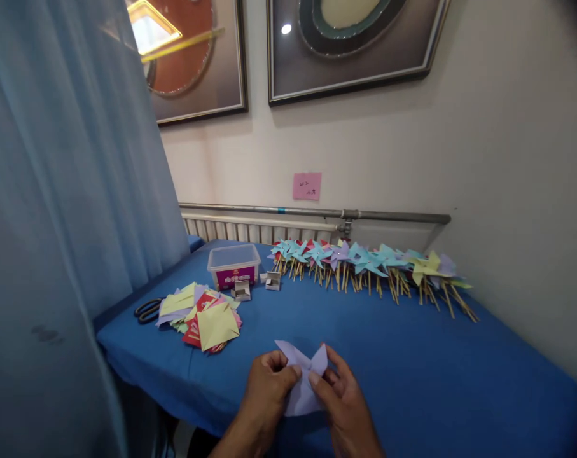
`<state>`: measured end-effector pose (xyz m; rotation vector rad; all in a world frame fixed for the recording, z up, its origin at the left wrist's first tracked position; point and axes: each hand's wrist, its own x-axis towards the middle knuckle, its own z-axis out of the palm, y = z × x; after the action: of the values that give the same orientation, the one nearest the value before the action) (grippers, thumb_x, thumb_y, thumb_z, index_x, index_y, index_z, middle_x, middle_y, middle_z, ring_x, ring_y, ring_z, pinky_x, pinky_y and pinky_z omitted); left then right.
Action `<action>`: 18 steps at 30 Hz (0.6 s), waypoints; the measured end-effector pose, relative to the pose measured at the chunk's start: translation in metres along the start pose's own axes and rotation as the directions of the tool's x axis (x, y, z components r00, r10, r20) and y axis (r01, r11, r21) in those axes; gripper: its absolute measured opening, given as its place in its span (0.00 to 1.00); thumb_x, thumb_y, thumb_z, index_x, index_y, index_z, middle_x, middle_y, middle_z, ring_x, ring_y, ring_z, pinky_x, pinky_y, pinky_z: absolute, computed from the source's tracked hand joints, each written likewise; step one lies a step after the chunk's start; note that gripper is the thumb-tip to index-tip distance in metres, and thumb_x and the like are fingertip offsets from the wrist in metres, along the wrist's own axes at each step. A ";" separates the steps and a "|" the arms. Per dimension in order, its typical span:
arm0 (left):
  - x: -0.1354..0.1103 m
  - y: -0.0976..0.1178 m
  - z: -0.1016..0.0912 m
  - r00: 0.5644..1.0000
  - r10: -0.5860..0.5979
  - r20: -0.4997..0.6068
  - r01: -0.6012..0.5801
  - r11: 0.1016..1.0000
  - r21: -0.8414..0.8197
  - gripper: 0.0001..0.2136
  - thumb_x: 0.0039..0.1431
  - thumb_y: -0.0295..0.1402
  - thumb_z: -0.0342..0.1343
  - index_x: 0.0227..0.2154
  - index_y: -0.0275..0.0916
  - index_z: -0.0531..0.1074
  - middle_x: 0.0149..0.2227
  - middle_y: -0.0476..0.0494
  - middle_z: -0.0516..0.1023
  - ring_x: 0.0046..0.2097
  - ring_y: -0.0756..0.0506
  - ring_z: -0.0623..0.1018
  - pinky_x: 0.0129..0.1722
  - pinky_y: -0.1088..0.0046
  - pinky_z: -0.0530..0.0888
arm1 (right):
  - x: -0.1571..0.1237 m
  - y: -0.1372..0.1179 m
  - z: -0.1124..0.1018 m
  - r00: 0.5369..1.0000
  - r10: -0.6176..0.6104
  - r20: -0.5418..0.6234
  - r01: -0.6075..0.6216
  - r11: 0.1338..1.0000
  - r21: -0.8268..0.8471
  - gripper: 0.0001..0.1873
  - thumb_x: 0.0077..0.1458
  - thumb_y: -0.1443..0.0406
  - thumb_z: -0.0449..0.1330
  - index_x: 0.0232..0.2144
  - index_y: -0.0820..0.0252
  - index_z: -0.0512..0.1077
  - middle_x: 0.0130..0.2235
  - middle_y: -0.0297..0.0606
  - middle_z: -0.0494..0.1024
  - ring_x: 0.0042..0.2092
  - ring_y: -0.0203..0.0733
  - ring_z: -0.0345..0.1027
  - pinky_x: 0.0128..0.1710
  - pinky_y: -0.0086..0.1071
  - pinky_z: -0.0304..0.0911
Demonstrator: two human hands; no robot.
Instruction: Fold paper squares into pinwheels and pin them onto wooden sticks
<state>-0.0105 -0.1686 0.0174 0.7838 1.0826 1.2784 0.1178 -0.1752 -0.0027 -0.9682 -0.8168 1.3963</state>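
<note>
The paper [301, 395] sits at six o'clock in the view, pinched by the left hand [271, 385] and right hand [340, 394], both closed, thumbs on top. Its points rise toward eleven and one. Light, even thumb pressure near the centre should suit, bending without creasing. Pinwheels [368, 261] lie at one o'clock, sheets [219, 327] at ten.
</note>
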 end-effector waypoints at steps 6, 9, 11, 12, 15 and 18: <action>0.003 0.004 0.006 0.999 0.034 -0.025 -0.033 0.998 0.044 0.13 0.35 0.38 0.69 0.21 0.35 0.73 0.19 0.50 0.73 0.21 0.53 0.66 0.25 0.76 0.63 | -0.003 -0.017 0.008 0.991 0.069 0.118 -0.069 0.998 -0.007 0.21 0.45 0.56 0.74 0.40 0.59 0.80 0.37 0.40 0.85 0.39 0.49 0.77 0.38 0.35 0.68; 0.003 0.005 0.009 0.997 0.035 -0.065 -0.030 0.997 0.066 0.14 0.34 0.38 0.68 0.19 0.36 0.71 0.18 0.52 0.70 0.21 0.53 0.64 0.24 0.76 0.61 | 0.004 -0.022 0.010 0.993 0.064 0.095 -0.062 0.998 -0.020 0.20 0.40 0.57 0.76 0.35 0.59 0.80 0.33 0.37 0.83 0.35 0.45 0.74 0.37 0.34 0.67; 0.004 0.006 0.008 0.998 0.020 -0.052 -0.016 0.998 0.064 0.15 0.33 0.39 0.68 0.17 0.38 0.68 0.17 0.53 0.68 0.20 0.54 0.62 0.23 0.76 0.59 | 0.009 -0.020 0.009 0.995 0.043 0.085 -0.041 0.999 -0.031 0.19 0.38 0.58 0.77 0.32 0.58 0.79 0.31 0.34 0.82 0.32 0.42 0.71 0.35 0.33 0.66; 0.004 0.006 0.006 0.999 0.016 -0.039 -0.014 0.998 0.056 0.16 0.34 0.40 0.69 0.17 0.38 0.67 0.17 0.53 0.67 0.21 0.54 0.62 0.23 0.76 0.59 | 0.012 -0.018 0.008 0.996 0.036 0.078 -0.033 0.999 -0.031 0.18 0.37 0.58 0.77 0.31 0.58 0.78 0.29 0.33 0.81 0.31 0.41 0.70 0.33 0.33 0.65; 0.002 0.007 -0.002 0.997 0.070 -0.045 -0.068 0.996 0.051 0.18 0.39 0.45 0.69 0.20 0.37 0.69 0.19 0.52 0.68 0.23 0.52 0.64 0.26 0.76 0.62 | 0.018 -0.012 0.004 0.998 0.047 0.041 -0.047 0.999 -0.009 0.19 0.37 0.59 0.76 0.32 0.58 0.77 0.28 0.32 0.79 0.30 0.41 0.69 0.32 0.32 0.65; 0.000 0.003 -0.014 0.972 0.215 -0.100 -0.198 0.968 0.153 0.17 0.48 0.46 0.66 0.25 0.36 0.74 0.24 0.49 0.72 0.28 0.50 0.70 0.31 0.75 0.67 | 0.022 -0.009 0.001 0.998 0.055 -0.031 -0.054 0.998 0.034 0.18 0.40 0.59 0.75 0.34 0.58 0.78 0.30 0.34 0.80 0.32 0.42 0.72 0.33 0.33 0.67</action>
<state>-0.0250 -0.1701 0.0154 0.9593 1.2198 1.4487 0.1218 -0.1523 0.0043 -0.9913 -0.7464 1.4328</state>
